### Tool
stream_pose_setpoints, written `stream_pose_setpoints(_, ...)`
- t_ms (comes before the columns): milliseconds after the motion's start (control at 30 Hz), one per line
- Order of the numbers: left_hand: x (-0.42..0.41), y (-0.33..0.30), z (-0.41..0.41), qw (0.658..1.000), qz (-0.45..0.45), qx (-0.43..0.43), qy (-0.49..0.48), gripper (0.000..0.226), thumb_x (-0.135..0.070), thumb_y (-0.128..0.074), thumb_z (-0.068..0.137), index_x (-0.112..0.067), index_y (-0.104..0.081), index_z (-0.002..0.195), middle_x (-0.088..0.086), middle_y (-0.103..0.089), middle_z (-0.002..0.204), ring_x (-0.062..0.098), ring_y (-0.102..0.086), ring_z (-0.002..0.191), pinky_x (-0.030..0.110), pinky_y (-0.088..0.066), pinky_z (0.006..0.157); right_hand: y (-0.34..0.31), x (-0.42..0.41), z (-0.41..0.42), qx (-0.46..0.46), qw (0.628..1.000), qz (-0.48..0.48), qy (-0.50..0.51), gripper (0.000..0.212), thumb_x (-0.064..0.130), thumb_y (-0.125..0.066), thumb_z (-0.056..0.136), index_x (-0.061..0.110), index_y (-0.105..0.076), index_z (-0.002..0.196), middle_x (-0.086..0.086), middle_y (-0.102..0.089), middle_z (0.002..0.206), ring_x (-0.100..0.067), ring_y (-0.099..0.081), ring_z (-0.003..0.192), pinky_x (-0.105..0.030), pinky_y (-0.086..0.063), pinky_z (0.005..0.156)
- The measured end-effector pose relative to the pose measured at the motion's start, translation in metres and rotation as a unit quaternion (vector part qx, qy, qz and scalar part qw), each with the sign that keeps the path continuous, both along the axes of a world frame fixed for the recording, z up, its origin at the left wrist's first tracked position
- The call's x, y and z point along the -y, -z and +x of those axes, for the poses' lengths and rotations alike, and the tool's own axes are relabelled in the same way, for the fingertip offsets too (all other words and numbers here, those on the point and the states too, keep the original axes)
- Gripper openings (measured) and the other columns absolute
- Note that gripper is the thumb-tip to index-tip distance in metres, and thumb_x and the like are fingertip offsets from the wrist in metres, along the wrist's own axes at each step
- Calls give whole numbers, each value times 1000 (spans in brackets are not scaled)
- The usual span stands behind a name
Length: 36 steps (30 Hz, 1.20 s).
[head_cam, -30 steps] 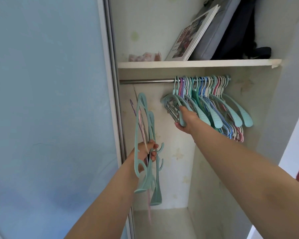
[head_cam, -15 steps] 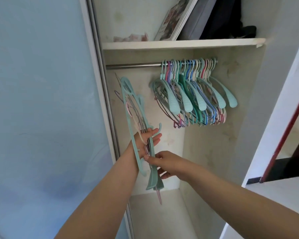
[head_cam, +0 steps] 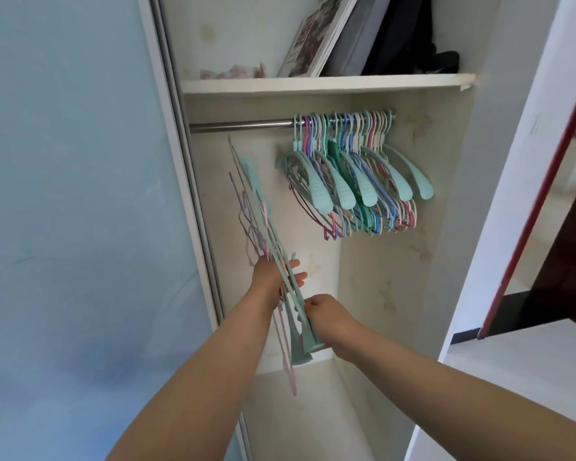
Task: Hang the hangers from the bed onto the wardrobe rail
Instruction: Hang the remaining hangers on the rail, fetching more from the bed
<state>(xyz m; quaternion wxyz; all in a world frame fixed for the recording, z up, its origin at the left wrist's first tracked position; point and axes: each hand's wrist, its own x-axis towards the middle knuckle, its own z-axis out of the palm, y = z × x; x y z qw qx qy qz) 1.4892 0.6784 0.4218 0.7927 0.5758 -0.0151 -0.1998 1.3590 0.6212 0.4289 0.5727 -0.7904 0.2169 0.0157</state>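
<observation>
Two hands (head_cam: pixel 268 281) (head_cam: pixel 330 322) gripping one hanger bunch (head_cam: pixel 266 247), fingers curled round it, dozens uncountable on one rail (head_cam: pixel 240 125).

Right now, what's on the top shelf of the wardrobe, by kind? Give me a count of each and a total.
White-framed picture, leaning: 1
Grey flat case, leaning: 1
Black bag: 1
Pink crumpled item: 1
Total: 4

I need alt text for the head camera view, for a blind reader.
A left hand holds a bundle of hangers while the right hand grips a teal one; more hang on the wardrobe rail.
</observation>
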Motion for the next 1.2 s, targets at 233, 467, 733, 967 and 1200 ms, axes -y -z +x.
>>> stream_pose_setpoints(233, -8, 18, 9, 969, 219, 88, -68, 16, -12, -36, 99, -10, -47, 110, 6, -53, 73, 16, -39, 46, 18, -29, 41, -11, 15, -8, 24, 994, 98, 43, 25, 7, -35, 99, 6, -60, 98, -4, -60, 73, -16, -54, 48, -25, -43, 49)
stream_pose_setpoints(467, -19, 43, 18, 977, 209, -30, -15, 25, -14, -37, 99, -15, -53, 81, 3, -38, 61, 14, -29, 38, 9, -17, 35, -17, 53, -15, 39, 984, 162, 64, 24, 12, -31, 99, 10, -55, 98, -6, -51, 63, -17, -46, 39, -20, -44, 43)
stream_pose_setpoints(733, -21, 45, 11, 987, 18, -151, -44, 23, -37, -45, 100, -21, -47, 83, 3, -54, 73, 1, -26, 20, 6, -16, 29, 60, 68, -35, 61, 992, 77, 83, 28, 23, -27, 104, 10, -52, 106, -5, -42, 69, -13, -33, 39, -19, -33, 38)
stream_pose_setpoints(967, -28, 64, 13, 973, 10, -206, -101, 25, -12, -34, 101, -19, -53, 86, -1, -31, 60, 8, -22, 39, 6, -14, 32, 105, 91, -47, 7, 978, -136, 157, 33, 26, -29, 103, 5, -53, 111, -6, -51, 77, -21, -47, 59, -28, -40, 57)
stream_pose_setpoints(1200, -12, 56, -1, 986, 21, -154, -60, 20, -21, -39, 103, -24, -57, 111, 3, -58, 108, 4, -24, 24, 8, -17, 30, 90, 76, -47, -1, 942, -328, 71, 27, 33, -38, 100, 13, -52, 112, -7, -51, 115, -32, -61, 89, -37, -49, 77)
